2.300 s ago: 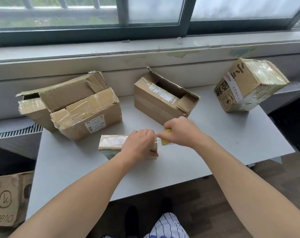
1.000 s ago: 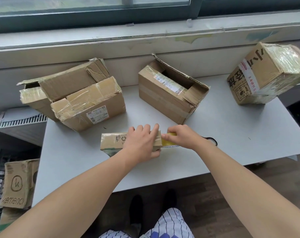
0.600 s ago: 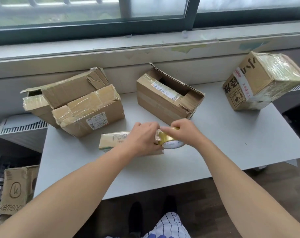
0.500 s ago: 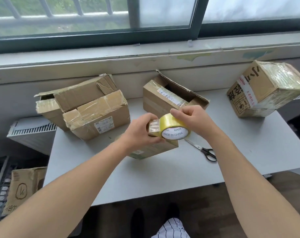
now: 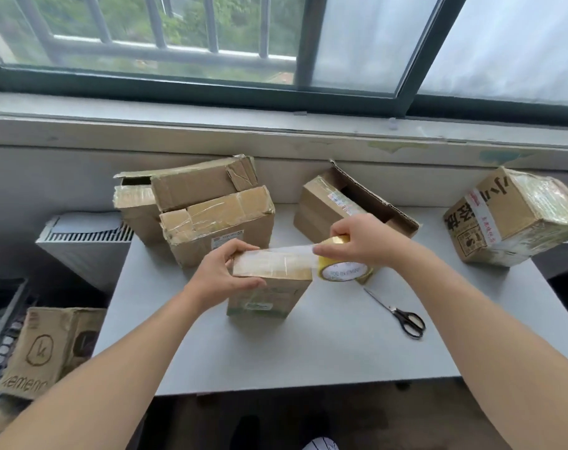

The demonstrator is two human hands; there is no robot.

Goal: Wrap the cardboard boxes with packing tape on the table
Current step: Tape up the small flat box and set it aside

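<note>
A small cardboard box [image 5: 269, 287] stands on end in the middle of the grey table [image 5: 308, 358]. My left hand [image 5: 222, 276] grips its upper left side. My right hand [image 5: 357, 240] holds a yellowish tape roll [image 5: 342, 271] just right of the box's top. A clear strip of tape [image 5: 292, 250] stretches from the roll across the top of the box.
Black-handled scissors [image 5: 399, 315] lie on the table to the right. Two stacked worn boxes [image 5: 208, 209] sit at the back left, an open box [image 5: 328, 203] at the back centre, a taped box [image 5: 516, 219] at the far right. Another box [image 5: 48, 345] stands on the floor, left.
The small box went from lying flat to standing on end. My right hand lifted the roll over it and pulled tape across the top. The scissors came into view.
</note>
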